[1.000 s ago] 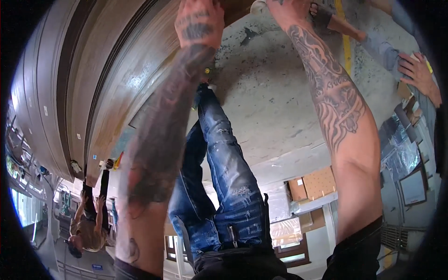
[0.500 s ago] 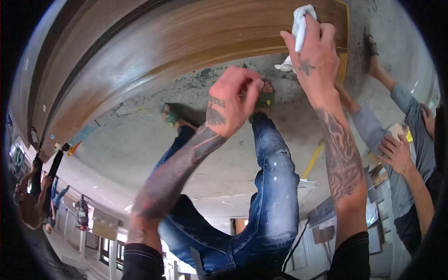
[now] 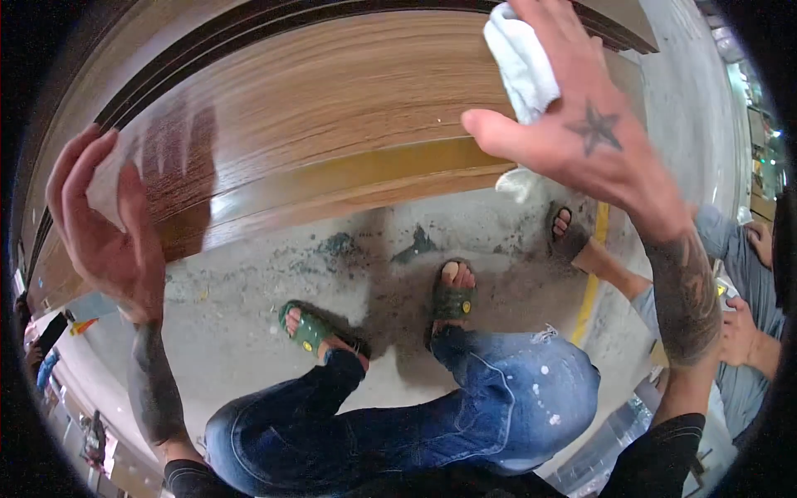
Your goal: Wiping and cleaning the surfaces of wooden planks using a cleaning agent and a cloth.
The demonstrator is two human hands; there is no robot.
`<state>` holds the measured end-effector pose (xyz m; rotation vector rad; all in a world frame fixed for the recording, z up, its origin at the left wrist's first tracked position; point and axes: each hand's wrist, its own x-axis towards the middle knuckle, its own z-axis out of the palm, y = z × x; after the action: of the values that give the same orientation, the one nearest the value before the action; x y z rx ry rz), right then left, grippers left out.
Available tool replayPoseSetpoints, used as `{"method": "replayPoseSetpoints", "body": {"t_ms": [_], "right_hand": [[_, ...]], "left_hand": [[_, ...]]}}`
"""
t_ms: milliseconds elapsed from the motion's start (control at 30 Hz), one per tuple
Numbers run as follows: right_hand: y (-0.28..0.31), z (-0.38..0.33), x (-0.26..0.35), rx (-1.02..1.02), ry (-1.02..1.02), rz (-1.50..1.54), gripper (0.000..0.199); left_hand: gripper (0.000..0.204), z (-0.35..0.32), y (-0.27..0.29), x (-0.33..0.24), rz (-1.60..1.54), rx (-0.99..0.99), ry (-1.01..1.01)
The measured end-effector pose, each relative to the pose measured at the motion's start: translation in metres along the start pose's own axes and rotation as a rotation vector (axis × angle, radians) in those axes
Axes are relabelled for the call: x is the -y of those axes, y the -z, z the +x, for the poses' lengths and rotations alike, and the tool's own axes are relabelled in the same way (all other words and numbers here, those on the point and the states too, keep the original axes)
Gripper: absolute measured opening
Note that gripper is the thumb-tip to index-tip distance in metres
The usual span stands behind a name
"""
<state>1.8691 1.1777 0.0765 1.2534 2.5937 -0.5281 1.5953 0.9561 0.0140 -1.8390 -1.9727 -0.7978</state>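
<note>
The white cloth sits up at one o'clock, crumpled and soft, a loose tail of it hanging below the thumb. The right hand presses it flat against the wood panel, fingers spread over it, so the grip is holding the cloth between palm and board. That panel runs across the top from nine to one o'clock: glossy brown wood grain, long straight streaks bending with the lens, a paler yellowish edge along its lower side. Over at nine o'clock the left hand has its fingers curled loosely, grip wide, thumb and fingertips touching the shiny panel face, and a dim reflection of it shows in the gloss. Down below, the concrete floor is grey, rough and stained. Green sandals at six o'clock, worn blue jeans spotted with white. At three o'clock, another person's hand appears.
</note>
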Motion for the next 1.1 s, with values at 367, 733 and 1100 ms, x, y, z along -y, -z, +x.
{"method": "replayPoseSetpoints", "body": {"t_ms": [367, 733, 1100], "right_hand": [[-0.052, 0.006, -0.053, -0.512, 0.541, 0.15, 0.07], [-0.088, -0.018, 0.079, -0.333, 0.641, 0.318, 0.051], [-0.073, 0.024, 0.071, -0.544, 0.6, 0.313, 0.06]], "left_hand": [[0.023, -0.019, 0.003, -0.015, -0.066, -0.238, 0.064], [0.041, -0.067, 0.136, -0.106, -1.052, 0.63, 0.165], [0.046, -0.021, 0.112, -0.138, -0.671, 1.146, -0.023]]}}
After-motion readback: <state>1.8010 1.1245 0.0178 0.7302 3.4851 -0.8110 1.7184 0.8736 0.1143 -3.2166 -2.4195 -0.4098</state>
